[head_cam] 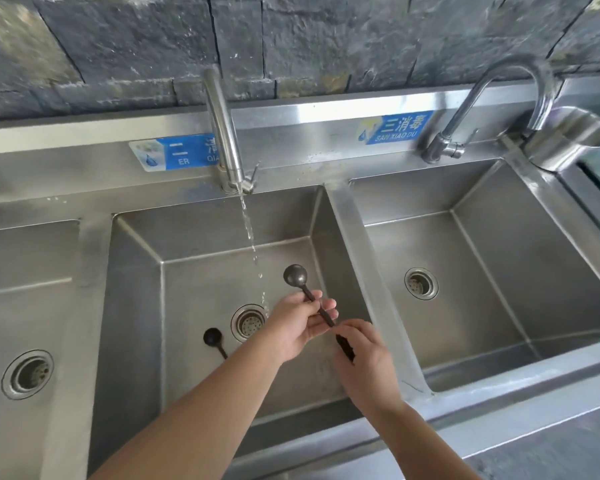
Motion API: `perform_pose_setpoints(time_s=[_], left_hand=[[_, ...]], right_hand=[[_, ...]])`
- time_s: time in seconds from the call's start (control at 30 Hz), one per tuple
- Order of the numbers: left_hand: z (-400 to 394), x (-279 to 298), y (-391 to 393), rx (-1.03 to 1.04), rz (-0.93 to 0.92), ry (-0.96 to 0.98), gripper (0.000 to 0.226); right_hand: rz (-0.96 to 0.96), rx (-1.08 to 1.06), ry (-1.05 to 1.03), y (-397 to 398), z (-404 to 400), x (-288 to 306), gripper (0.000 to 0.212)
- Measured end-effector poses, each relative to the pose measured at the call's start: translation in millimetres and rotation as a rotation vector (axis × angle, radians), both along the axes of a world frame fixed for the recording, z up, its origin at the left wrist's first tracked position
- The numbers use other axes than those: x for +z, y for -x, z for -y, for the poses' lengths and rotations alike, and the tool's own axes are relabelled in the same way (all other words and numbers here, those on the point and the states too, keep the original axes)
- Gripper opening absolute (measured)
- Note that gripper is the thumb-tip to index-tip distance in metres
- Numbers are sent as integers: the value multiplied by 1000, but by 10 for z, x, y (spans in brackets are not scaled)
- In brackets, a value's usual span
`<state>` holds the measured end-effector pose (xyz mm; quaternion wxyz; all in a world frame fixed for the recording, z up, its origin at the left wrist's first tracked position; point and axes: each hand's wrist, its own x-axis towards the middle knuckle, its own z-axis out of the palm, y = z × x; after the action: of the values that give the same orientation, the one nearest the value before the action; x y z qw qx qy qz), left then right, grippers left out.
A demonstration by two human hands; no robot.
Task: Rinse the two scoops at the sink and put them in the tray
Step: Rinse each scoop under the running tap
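Note:
A dark scoop [296,276] with a round bowl and a long thin handle is held over the middle sink basin [201,271]. My left hand [300,325] pinches its stem just below the bowl, and my right hand [364,362] grips the handle's lower end. The bowl sits just right of the water stream [252,244] running from the middle tap [222,129]. A second dark scoop [213,339] lies on the basin floor, left of the drain [249,322], its handle partly hidden by my left forearm. No tray is in view.
A left basin [28,306] and a right basin [499,271] flank the middle one, each with a drain. A second curved tap [499,98] stands behind the right basin. A steel container [565,136] sits at the far right. A stone wall backs the counter.

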<state>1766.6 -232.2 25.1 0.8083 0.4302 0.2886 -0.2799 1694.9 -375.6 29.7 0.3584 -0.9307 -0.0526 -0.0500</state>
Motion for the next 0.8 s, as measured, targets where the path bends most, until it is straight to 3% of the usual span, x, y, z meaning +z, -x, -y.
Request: perform_pose_setpoints(time_s=[0.2, 0.3, 0.43, 0.53, 0.6, 0.7, 0.8], left_hand=[[768, 92, -432, -137, 151, -311, 6], [1286, 123, -646, -174, 169, -341, 6], [1940, 8, -908, -242, 218, -404, 6], [2359, -271, -1051, -297, 215, -513, 10], [2621, -586, -1095, -329, 197, -651, 8], [2939, -1143, -1086, -339, 67, -786, 21], [3113, -1679, -1031, -263, -101, -786, 18]], right_hand=[[-388, -131, -221, -526, 701, -2, 34], [-455, -198, -248, -780, 1143, -51, 24], [-557, -324, -333, -1062, 1736, -221, 28], [-646, -376, -350, -1237, 2096, -418, 22], [-733, -399, -350, -1339, 2277, -635, 32], [-913, -404, -304, -1497, 2457, -1052, 28], [-1044, -315, -213, -1599, 2577, -1489, 16]])
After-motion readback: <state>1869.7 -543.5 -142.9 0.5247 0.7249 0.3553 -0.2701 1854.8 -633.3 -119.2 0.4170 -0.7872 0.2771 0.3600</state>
